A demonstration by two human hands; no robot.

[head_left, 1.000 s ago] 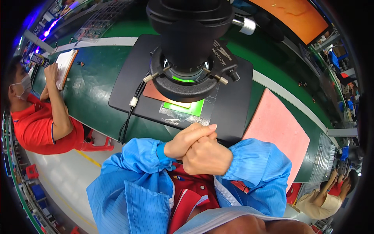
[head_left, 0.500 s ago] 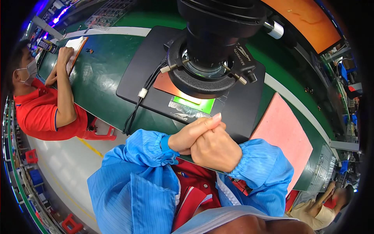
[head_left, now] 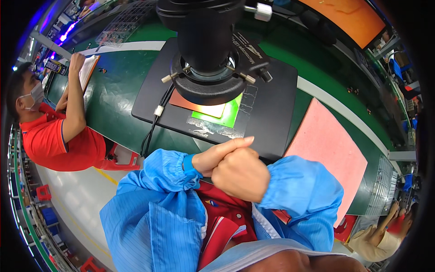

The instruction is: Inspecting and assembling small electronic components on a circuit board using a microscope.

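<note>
My left hand [head_left: 212, 158] and my right hand [head_left: 242, 176] are pressed together in front of my chest, over the table's near edge. The left thumb lies along the top of the right hand, and the other left fingers are hidden behind it. The right hand is curled into a fist, its fingertips out of sight; whether anything is inside, I cannot tell. Beyond them stands a black microscope [head_left: 206, 88] with a ring light, on a black base [head_left: 272, 109]. Under its lens an orange plate [head_left: 186, 103] lies partly over a brightly lit green sheet [head_left: 230, 119].
A pink sheet [head_left: 328, 149] lies on the green table [head_left: 113, 90] at right. Cables [head_left: 152, 122] hang left of the microscope. An orange screen [head_left: 346, 20] stands at back right. A co-worker in red [head_left: 63, 140] works at left; another person [head_left: 380, 235] sits at lower right. Wire racks lie nearby.
My view has shifted, so the microscope appears farther left. My clasped hands have turned slightly, the right fist now covering more of the left hand. The co-worker at left has raised a hand.
</note>
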